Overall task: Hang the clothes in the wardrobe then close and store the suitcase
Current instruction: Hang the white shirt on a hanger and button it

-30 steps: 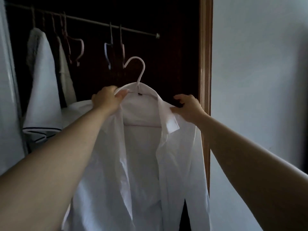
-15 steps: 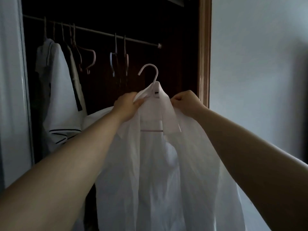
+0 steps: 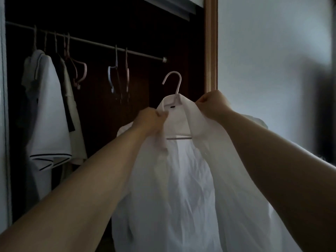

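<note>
While L hand, R hand pinch shirt collar, shirt hangs vert., hanger hook up.

The white shirt runs off the bottom edge, its hem unseen; its collar hides the shoulders of the hanger and the fingertips of the left hand; left of the shirt a dark garment is mostly covered by pale garments; farther left the rail ends behind a white panel.
</note>
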Tool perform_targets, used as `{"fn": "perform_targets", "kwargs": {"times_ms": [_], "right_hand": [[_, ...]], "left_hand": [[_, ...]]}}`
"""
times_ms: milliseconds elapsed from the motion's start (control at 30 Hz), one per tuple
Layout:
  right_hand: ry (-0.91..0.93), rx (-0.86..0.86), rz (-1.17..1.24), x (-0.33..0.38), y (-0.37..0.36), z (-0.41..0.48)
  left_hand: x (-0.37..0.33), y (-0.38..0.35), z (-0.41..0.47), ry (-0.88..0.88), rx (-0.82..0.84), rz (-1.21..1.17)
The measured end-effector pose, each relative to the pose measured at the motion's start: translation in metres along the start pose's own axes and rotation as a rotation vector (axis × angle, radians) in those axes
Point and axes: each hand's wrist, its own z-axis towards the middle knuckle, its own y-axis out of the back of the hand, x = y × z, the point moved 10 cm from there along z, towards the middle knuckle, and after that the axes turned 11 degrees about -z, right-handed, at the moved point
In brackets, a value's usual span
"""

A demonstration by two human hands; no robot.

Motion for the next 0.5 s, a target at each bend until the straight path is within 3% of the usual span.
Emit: {"fn": "perform_targets", "kwargs": {"times_ms": [100, 233, 500], "right_hand": [[-0.021, -0.019, 0.005, -0.006, 0.004, 0.009], [-0.019, -0.06, -0.009, 0.001, 0.009, 0.024], [-0.041, -0.176, -0.124, 0.027, -0.002, 0.074]], "left_hand": [[0.008, 0.027, 0.02, -0.025, -0.124, 0.126], [0.025, 0.005, 0.045, -0.099, 0.072, 0.262], [0.039, -0.014, 0.086, -0.099, -0.022, -0.03]]}}
